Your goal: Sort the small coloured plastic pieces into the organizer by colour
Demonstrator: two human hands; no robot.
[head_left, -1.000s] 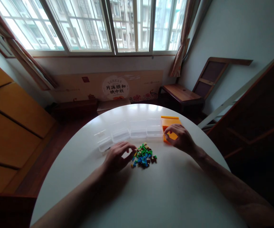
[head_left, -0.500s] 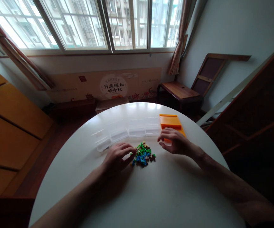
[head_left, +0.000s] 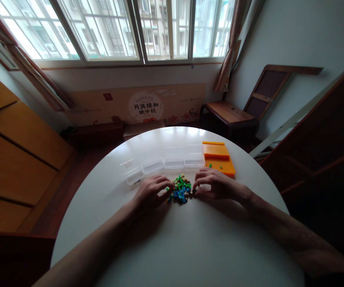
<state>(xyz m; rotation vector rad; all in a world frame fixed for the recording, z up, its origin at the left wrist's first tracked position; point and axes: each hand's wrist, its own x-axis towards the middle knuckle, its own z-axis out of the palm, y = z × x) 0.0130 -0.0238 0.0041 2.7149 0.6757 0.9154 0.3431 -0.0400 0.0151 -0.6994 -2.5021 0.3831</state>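
Note:
A small pile of toy bricks (head_left: 181,190) in green, blue, brown and tan lies on the white round table (head_left: 174,243). My left hand (head_left: 154,191) rests at the pile's left edge, fingers curved and thumb apart, with no piece visible in it. At the pile's right edge, the thumb and fingertips of my right hand (head_left: 215,184) close around a dark brown brick (head_left: 193,193); the fingers partly hide it. Beyond that hand sits an orange tray (head_left: 218,149) with a couple of small green bricks (head_left: 210,165) in its near part.
Several clear plastic boxes (head_left: 174,162) stand in a curved row behind the pile, the leftmost (head_left: 134,176) set at an angle. A wooden chair (head_left: 230,111) is beyond the table by the wall. Orange-brown cabinets (head_left: 19,147) stand to the left.
My right hand has moved left and toward me, from the orange tray to the pile's right edge, uncovering green bricks in the tray. My left hand stays beside the pile. The view has shifted slightly.

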